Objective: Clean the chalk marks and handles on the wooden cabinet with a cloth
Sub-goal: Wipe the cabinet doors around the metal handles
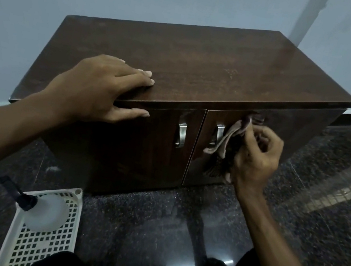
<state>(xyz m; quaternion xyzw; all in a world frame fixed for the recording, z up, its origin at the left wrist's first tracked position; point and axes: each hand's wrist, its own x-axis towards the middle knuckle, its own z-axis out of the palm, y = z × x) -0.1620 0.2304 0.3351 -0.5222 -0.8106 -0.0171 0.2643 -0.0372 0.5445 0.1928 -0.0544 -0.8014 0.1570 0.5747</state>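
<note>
A low dark wooden cabinet (181, 64) stands against the wall, its two doors closed. Each door has a curved metal handle: the left handle (181, 134) is bare, the right handle (218, 130) is partly covered by a crumpled brownish cloth (229, 139). My right hand (256, 158) grips that cloth and presses it against the right door just beside its handle. My left hand (100, 90) rests on the cabinet's front top edge, fingers on top and thumb under the lip. A few faint pale marks (232, 72) show on the top.
A white perforated plastic basket (73, 208) stands on the dark polished stone floor at lower left, with a white spray bottle (45, 213) with a black nozzle lying in it. My knees are at the bottom edge. A pale wall is behind the cabinet.
</note>
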